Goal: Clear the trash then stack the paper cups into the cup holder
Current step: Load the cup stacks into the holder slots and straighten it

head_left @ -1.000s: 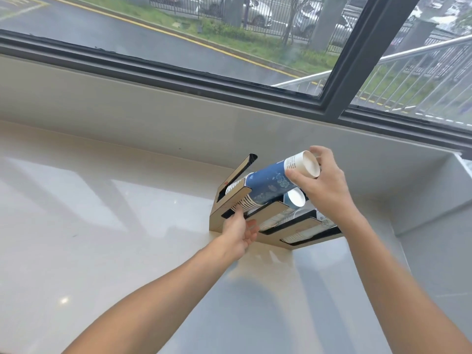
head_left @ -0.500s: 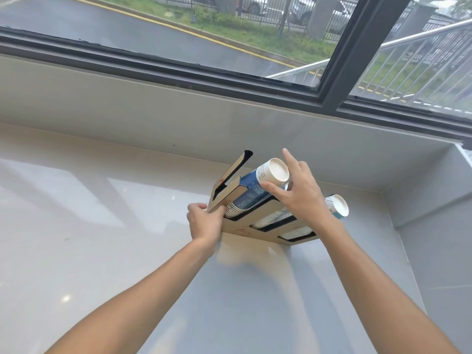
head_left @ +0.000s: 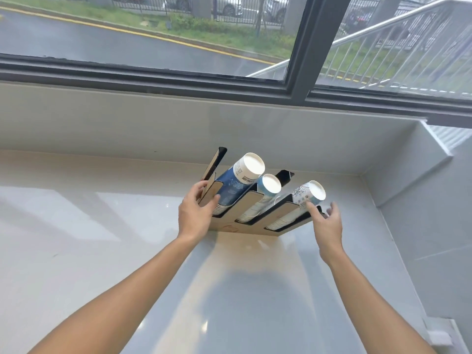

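Observation:
A wooden cup holder (head_left: 241, 208) with black slots lies on the white counter near the back wall. Three stacks of paper cups lie in its slots: a dark blue stack (head_left: 236, 185) on the left, a light blue stack (head_left: 267, 191) in the middle, a white patterned stack (head_left: 307, 194) on the right. My left hand (head_left: 195, 213) grips the holder's left side panel. My right hand (head_left: 327, 223) is at the holder's right end with fingers spread, the fingertips touching the white stack and the frame.
The white counter (head_left: 89, 238) ends at a low back wall (head_left: 153, 123) under a dark-framed window (head_left: 298, 47). A raised ledge and side wall (head_left: 421, 175) close off the right side, near the holder.
My right hand let go of the dark blue stack, which now lies in the left slot, and moved to the holder's right end. My left hand shifted up onto the left panel.

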